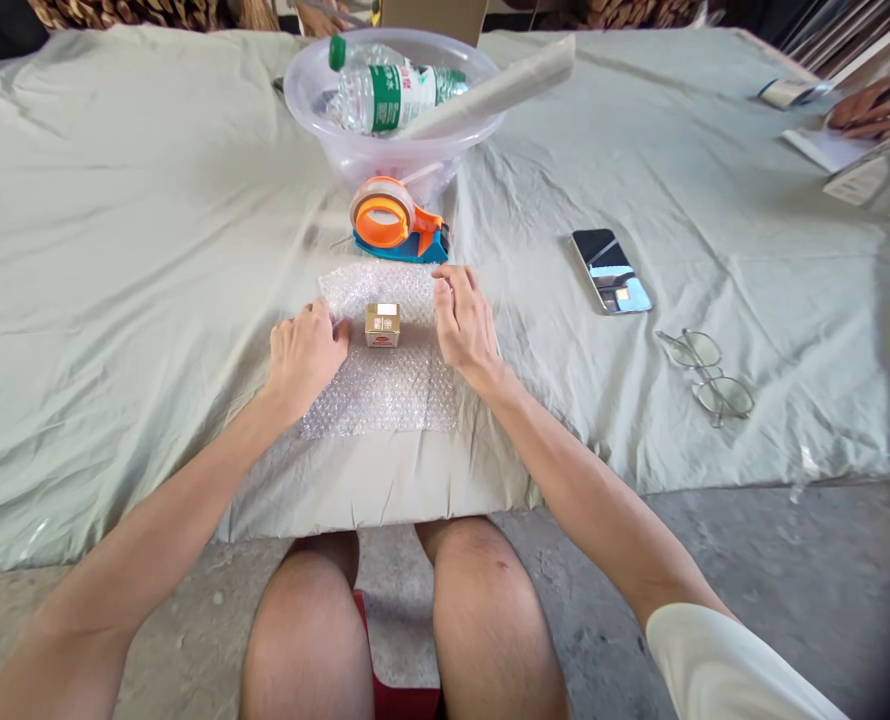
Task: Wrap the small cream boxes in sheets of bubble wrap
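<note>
A small gold box (382,325) stands in the middle of a sheet of bubble wrap (385,385) spread on the cloth-covered table (115,250). My left hand (306,352) rests on the wrap's left edge, fingers curled beside the box. On the wrap's right side lies my right hand (464,318), its fingers stretched flat toward the far edge. Neither hand grips the box.
An orange and blue tape dispenser (396,222) sits just beyond the wrap. Behind it a clear plastic bowl (392,150) holds a water bottle (389,92) and a roll (490,92). A phone (610,270) and glasses (707,375) lie to the right. Another person's hand (872,105) is far right.
</note>
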The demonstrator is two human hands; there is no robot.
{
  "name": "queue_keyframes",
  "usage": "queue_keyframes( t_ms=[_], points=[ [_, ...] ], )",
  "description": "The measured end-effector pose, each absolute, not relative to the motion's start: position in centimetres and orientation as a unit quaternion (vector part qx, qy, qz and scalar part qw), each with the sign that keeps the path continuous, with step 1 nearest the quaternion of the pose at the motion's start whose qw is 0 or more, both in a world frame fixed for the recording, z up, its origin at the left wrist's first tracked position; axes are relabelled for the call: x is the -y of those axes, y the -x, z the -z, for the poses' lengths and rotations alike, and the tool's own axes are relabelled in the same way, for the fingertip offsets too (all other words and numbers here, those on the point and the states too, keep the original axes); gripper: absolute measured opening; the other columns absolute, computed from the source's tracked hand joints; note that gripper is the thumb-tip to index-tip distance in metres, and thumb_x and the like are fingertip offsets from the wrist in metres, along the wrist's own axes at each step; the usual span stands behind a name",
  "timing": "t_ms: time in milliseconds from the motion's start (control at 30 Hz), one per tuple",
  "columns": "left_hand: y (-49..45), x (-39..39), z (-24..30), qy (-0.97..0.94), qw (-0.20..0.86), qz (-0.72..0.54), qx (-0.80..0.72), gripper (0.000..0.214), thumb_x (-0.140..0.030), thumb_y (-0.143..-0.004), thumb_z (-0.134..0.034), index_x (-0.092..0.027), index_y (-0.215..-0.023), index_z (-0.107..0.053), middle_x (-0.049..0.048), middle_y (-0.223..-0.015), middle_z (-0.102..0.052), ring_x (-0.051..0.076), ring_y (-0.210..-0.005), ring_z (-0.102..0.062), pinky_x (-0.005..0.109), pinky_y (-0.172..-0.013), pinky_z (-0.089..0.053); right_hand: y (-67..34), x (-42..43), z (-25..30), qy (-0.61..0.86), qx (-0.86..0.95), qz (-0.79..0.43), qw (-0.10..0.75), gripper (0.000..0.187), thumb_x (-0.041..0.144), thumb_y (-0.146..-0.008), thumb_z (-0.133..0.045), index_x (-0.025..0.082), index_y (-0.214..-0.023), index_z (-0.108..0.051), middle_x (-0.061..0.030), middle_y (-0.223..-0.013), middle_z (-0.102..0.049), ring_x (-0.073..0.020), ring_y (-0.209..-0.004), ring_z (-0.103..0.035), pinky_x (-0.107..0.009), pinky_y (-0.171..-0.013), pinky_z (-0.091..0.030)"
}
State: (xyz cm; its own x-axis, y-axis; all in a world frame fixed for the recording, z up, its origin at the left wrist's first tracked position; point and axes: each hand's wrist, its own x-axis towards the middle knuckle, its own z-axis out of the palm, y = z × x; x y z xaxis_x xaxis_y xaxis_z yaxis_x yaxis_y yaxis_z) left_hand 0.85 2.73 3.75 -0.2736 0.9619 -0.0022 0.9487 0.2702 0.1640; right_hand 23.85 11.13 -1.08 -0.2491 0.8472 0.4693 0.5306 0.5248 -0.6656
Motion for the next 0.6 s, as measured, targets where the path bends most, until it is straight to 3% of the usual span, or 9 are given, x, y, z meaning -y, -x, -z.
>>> queue_keyframes(
  t_ms=[67, 133, 233, 433, 600],
  points=[
    [-0.4, -2.9, -2.8, -0.604, 0.057, -0.154, -0.780, 0.021, -0.037, -0.114, -0.063, -0.023, -0.129, -0.068, 0.0104, -0.098, -0.082, 0.036, -0.096, -0.081, 0.047, -0.092, -0.059, -24.1, -11.9, 1.9, 0.499, 0.753, -0.172, 0.394, 0.035, 0.054, -0.120, -0.045, 0.027, -0.124, -0.067, -0.0134, -0.121, -0.075, -0.0331, -0.107, -0.074, -0.056, -0.104, -0.062],
    [0.0, -3.2, -1.9, -0.605, 0.073, -0.268, -0.746, 0.030, -0.032, -0.108, -0.072, -0.025, -0.136, -0.063, 0.0006, -0.078, -0.073, 0.032, -0.081, -0.077, 0.044, -0.086, -0.058, -24.1, -12.5, 2.9, 0.517, 0.752, -0.163, 0.374, 0.024, 0.048, -0.113, -0.059, 0.026, -0.119, -0.067, -0.0138, -0.114, -0.077, -0.0341, -0.102, -0.073, -0.057, -0.102, -0.062],
    [0.5, -3.6, -0.9, -0.606, 0.100, -0.397, -0.682, 0.045, -0.022, -0.099, -0.077, -0.029, -0.140, -0.060, -0.0085, -0.069, -0.060, 0.024, -0.068, -0.069, 0.040, -0.080, -0.056, -24.1, -12.9, 3.9, 0.514, 0.754, -0.167, 0.373, 0.025, 0.042, -0.106, -0.068, 0.026, -0.125, -0.068, -0.0115, -0.103, -0.077, -0.0335, -0.095, -0.071, -0.056, -0.098, -0.063],
    [0.7, -4.0, -0.9, -0.582, 0.196, -0.474, -0.631, 0.054, -0.019, -0.094, -0.078, -0.029, -0.145, -0.063, -0.0064, -0.080, -0.062, 0.016, -0.063, -0.062, 0.035, -0.072, -0.059, -24.0, -12.3, 3.1, 0.487, 0.748, -0.217, 0.396, 0.048, 0.028, -0.099, -0.066, 0.029, -0.146, -0.061, -0.0009, -0.090, -0.069, -0.0259, -0.080, -0.067, -0.047, -0.085, -0.061],
    [0.8, -4.0, -1.8, -0.555, 0.298, -0.502, -0.592, 0.046, -0.025, -0.098, -0.076, -0.032, -0.142, -0.070, -0.0070, -0.073, -0.059, 0.010, -0.044, -0.044, 0.029, -0.046, -0.041, -23.5, -11.8, 1.5, 0.448, 0.705, -0.350, 0.424, 0.043, 0.030, -0.099, -0.064, 0.029, -0.142, -0.057, 0.0011, -0.092, -0.066, -0.0207, -0.074, -0.066, -0.042, -0.076, -0.062]
  ],
)
